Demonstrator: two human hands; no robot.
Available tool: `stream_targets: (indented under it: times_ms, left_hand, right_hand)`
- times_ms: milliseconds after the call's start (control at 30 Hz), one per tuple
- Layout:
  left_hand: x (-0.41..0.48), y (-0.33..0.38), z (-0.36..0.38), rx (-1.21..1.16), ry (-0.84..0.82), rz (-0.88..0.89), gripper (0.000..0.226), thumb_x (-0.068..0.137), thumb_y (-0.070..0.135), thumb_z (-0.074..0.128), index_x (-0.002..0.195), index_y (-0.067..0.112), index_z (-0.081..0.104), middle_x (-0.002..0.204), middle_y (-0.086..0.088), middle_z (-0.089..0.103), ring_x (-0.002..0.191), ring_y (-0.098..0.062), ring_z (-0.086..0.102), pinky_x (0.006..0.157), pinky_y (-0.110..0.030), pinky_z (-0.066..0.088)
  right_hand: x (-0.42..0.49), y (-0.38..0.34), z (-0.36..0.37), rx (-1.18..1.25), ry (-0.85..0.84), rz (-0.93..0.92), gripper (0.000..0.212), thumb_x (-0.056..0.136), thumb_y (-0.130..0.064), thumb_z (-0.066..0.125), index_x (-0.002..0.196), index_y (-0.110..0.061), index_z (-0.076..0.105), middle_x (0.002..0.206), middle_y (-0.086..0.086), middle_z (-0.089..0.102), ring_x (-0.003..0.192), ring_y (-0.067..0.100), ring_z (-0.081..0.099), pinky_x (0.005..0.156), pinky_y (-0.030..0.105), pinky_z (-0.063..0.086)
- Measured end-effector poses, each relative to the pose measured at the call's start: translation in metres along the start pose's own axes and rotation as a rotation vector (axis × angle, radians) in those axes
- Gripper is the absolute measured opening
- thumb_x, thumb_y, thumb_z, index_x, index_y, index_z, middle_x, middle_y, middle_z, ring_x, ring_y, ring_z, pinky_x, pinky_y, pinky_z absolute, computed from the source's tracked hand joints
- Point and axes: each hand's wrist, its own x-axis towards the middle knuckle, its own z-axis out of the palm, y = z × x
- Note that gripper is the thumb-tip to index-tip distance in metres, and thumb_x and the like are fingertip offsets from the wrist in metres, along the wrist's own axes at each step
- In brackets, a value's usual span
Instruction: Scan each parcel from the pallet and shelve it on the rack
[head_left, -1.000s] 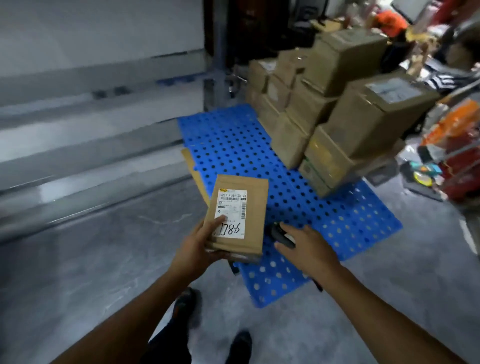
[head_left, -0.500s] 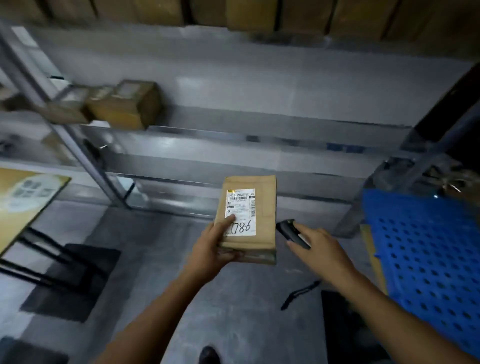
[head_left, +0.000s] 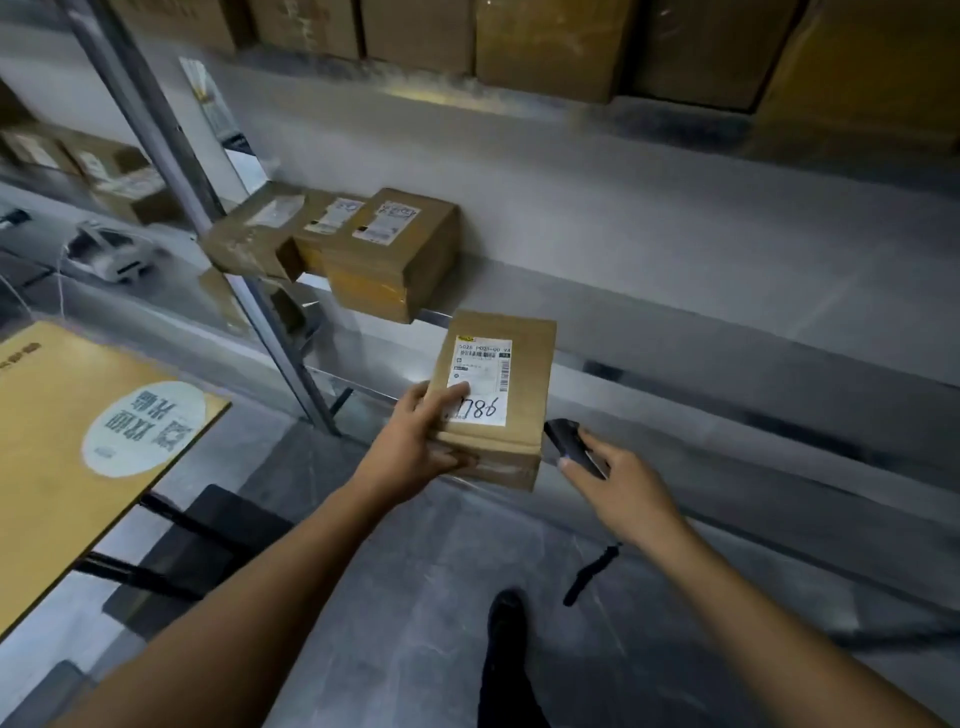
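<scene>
Standing close to the rack (head_left: 208, 218), the person holds a flat brown parcel (head_left: 530, 364) out in front of the lower shelf (head_left: 701, 312), in the air and not resting on it. The left hand (head_left: 415, 452) grips the parcel at its near left corner. The thumb lies on top across the edge of the white label (head_left: 480, 382), and the fingers (head_left: 457, 460) are curled round the near side, clamped on the cardboard. The label faces up, with printed bars and handwritten figures on its near part. Just to the right of the parcel, the right hand (head_left: 628, 499) holds a small black scanner (head_left: 569, 444). Its fingers are wrapped round the body with one finger stretched along it, and the scanner's front end lies just beside the parcel's near right corner. A black strap (head_left: 592, 571) hangs below that wrist. On the shelf, left of and beyond the held parcel, three labelled brown boxes (head_left: 395, 249) sit side by side next to the grey post. A row of bigger boxes (head_left: 540, 47) lines the shelf above. At the left stands a yellow surface (head_left: 52, 467) on black legs, with a round white sticker (head_left: 140, 428) on it. One dark shoe (head_left: 506, 613) shows on the grey floor (head_left: 405, 623) below.
</scene>
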Motion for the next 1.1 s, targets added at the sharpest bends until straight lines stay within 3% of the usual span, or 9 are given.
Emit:
stream_targets:
  times_ms: [100,200,367,500,667,733,800,967,1100]
  left_hand:
    - [0.08,-0.016,-0.003,0.021,0.009,-0.053,0.095,0.074,0.026,0.092,0.153,0.039,0.041,0.158,-0.003,0.022,0.127,-0.009,0.039,0.101,-0.001,0.032]
    - [0.146,-0.024,-0.011,0.068,0.021,-0.069,0.095,0.075,0.027,0.091,0.154,0.039,0.039,0.161,-0.007,0.02,0.13,-0.015,0.04,0.11,-0.023,0.038]
    - [0.219,-0.044,-0.021,0.351,0.142,0.002,0.084,0.081,0.03,0.085,0.154,0.024,0.044,0.164,-0.015,0.021,0.152,-0.039,0.022,0.116,-0.055,0.037]
    - [0.235,-0.064,-0.009,0.428,0.18,0.166,0.084,0.085,0.042,0.073,0.158,0.018,0.037,0.167,-0.012,0.025,0.158,-0.036,0.008,0.124,-0.054,0.017]
    - [0.262,-0.085,0.0,0.472,0.076,0.188,0.098,0.087,0.073,0.053,0.164,0.026,0.016,0.172,-0.004,0.014,0.159,-0.029,-0.001,0.128,-0.05,0.001]
    - [0.273,-0.084,-0.001,0.495,0.041,0.165,0.099,0.086,0.079,0.044,0.165,0.029,0.01,0.172,-0.003,0.011,0.159,-0.029,-0.003,0.127,-0.05,0.001]
    - [0.279,-0.084,-0.003,0.502,0.023,0.156,0.099,0.085,0.08,0.039,0.165,0.029,0.011,0.171,-0.005,0.014,0.158,-0.031,0.001,0.127,-0.052,0.003]
    - [0.273,-0.08,-0.005,0.446,0.017,0.192,0.1,0.084,0.078,0.049,0.163,0.025,0.021,0.171,-0.007,0.016,0.158,-0.035,0.004,0.125,-0.051,-0.007]
    - [0.256,-0.05,0.007,0.316,-0.007,0.22,0.097,0.085,0.073,0.054,0.16,0.016,0.031,0.169,-0.013,0.022,0.157,-0.037,0.009,0.125,-0.058,-0.002]
  right_hand:
    - [0.091,-0.007,-0.002,0.008,-0.036,-0.008,0.053,0.092,-0.053,0.058,0.142,-0.038,0.051,0.123,-0.002,0.068,0.099,0.015,0.064,0.079,0.033,0.053]
    - [0.162,-0.018,-0.006,0.002,-0.053,-0.01,0.054,0.093,-0.056,0.056,0.144,-0.039,0.05,0.122,-0.008,0.065,0.095,0.008,0.059,0.073,0.026,0.044]
    - [0.251,-0.046,-0.008,-0.017,-0.091,0.036,0.052,0.092,-0.051,0.058,0.142,-0.038,0.052,0.11,0.006,0.07,0.073,0.013,0.062,0.075,0.039,0.058]
    - [0.283,-0.067,0.013,0.013,-0.088,0.07,0.05,0.091,-0.048,0.06,0.139,-0.034,0.055,0.104,0.003,0.072,0.078,0.021,0.069,0.072,0.045,0.059]
    - [0.307,-0.086,0.03,-0.033,0.013,0.114,0.048,0.092,-0.045,0.057,0.14,-0.036,0.056,0.109,0.001,0.07,0.078,0.007,0.059,0.071,0.024,0.05]
    - [0.31,-0.091,0.032,-0.009,0.061,0.149,0.047,0.092,-0.04,0.058,0.138,-0.034,0.058,0.086,-0.017,0.066,0.067,-0.012,0.06,0.057,0.005,0.042]
    - [0.308,-0.096,0.032,-0.002,0.068,0.169,0.045,0.092,-0.036,0.058,0.137,-0.034,0.059,0.07,-0.032,0.057,0.063,-0.027,0.053,0.049,0.0,0.038]
    - [0.269,-0.094,0.026,0.034,0.114,0.164,0.051,0.094,-0.044,0.058,0.144,-0.036,0.051,0.123,-0.006,0.066,0.104,0.012,0.063,0.09,0.031,0.054]
    - [0.2,-0.07,0.004,0.06,0.196,0.241,0.059,0.091,-0.053,0.062,0.147,-0.04,0.046,0.129,-0.008,0.062,0.11,0.011,0.061,0.089,0.025,0.05]
